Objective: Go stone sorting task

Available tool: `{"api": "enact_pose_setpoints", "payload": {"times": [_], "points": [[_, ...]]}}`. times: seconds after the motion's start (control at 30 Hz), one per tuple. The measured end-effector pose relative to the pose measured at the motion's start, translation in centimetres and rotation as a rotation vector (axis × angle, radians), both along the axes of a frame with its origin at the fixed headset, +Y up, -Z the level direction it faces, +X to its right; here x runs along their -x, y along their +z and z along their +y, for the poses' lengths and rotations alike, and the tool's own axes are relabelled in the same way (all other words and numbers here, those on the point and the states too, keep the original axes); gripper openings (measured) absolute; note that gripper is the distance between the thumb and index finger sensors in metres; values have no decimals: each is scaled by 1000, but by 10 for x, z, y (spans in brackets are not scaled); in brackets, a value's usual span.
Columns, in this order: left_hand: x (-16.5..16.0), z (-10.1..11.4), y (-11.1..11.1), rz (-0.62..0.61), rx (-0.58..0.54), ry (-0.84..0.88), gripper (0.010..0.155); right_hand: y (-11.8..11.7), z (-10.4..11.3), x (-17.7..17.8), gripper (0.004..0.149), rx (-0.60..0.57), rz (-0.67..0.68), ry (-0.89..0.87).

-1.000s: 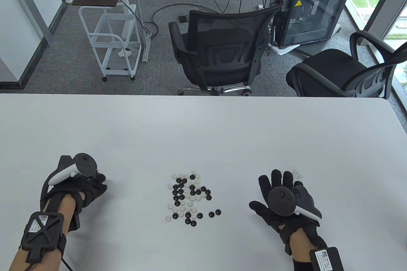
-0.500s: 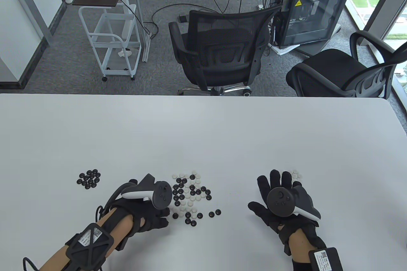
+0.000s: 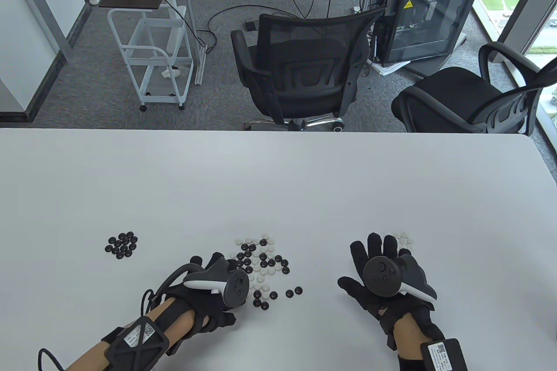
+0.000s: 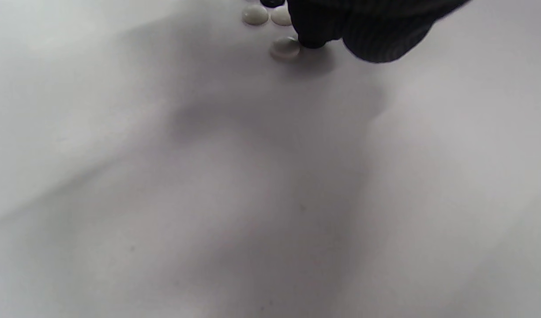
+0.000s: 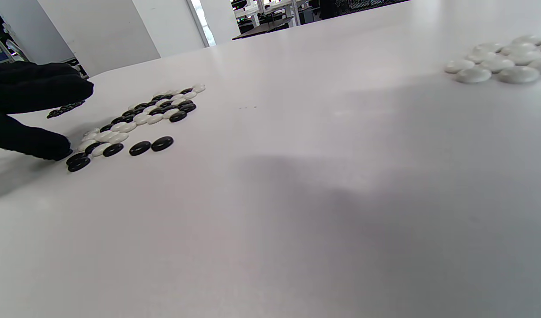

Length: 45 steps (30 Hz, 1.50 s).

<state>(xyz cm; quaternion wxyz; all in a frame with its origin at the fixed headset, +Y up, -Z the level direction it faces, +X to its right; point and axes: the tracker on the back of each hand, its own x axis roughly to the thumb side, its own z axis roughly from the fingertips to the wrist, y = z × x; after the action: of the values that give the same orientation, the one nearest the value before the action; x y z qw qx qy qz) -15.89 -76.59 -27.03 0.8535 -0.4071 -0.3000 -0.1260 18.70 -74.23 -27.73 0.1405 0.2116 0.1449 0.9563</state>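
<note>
A: Your left hand (image 3: pixel 209 297) is down at the near-left edge of the mixed pile (image 3: pixel 261 269). Fingers curl toward the table, and the left wrist view shows a fingertip (image 4: pixel 312 39) touching a white stone (image 4: pixel 285 47). I can't tell if you pinch anything; the tracker hides the fingers from above.

B: And the right?

A: Your right hand (image 3: pixel 383 279) lies flat, fingers straight and spread, holding nothing, just beside the white group (image 3: pixel 404 238) at its far side.

B: Where are the stones?

A: The mixed pile sits centre-near on the table (image 3: pixel 278 179). The black group (image 3: pixel 122 245) is well apart to its left, the white group to the right.

B: What can go wrong?

A: You're on the left, black-stone side, yet touching white, so a wrong-colour pick looks likely. Stones lie touching each other, so a curled finger may drag a neighbour or scatter the edge. Two loose black stones (image 3: pixel 293 292) sit near the pile; a sweep could knock them. Smooth, domed stones probably slip from gloved tips.
</note>
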Motion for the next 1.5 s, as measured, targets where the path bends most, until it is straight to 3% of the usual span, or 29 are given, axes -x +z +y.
{"api": "enact_pose_setpoints", "payload": {"times": [0.2, 0.37, 0.57, 0.73, 0.9, 1.1, 1.5], "points": [[12, 2, 10, -6, 12, 18, 59, 0, 0, -1, 87, 7, -2, -4], [58, 6, 10, 112, 19, 5, 57, 0, 0, -3, 87, 3, -1, -6], [141, 8, 6, 352, 34, -12, 57, 0, 0, -5, 87, 6, -5, -5], [221, 6, -14, 625, 3, -36, 58, -1, 0, -6, 87, 17, -7, 0], [271, 2, -32, 825, -4, -16, 60, -1, -1, -5, 87, 19, -3, 3], [295, -5, -50, 961, -13, 86, 61, -1, 0, -6, 86, 22, -10, 0], [294, -3, -64, 990, -21, 112, 62, -2, 0, -10, 86, 26, -23, -3]]}}
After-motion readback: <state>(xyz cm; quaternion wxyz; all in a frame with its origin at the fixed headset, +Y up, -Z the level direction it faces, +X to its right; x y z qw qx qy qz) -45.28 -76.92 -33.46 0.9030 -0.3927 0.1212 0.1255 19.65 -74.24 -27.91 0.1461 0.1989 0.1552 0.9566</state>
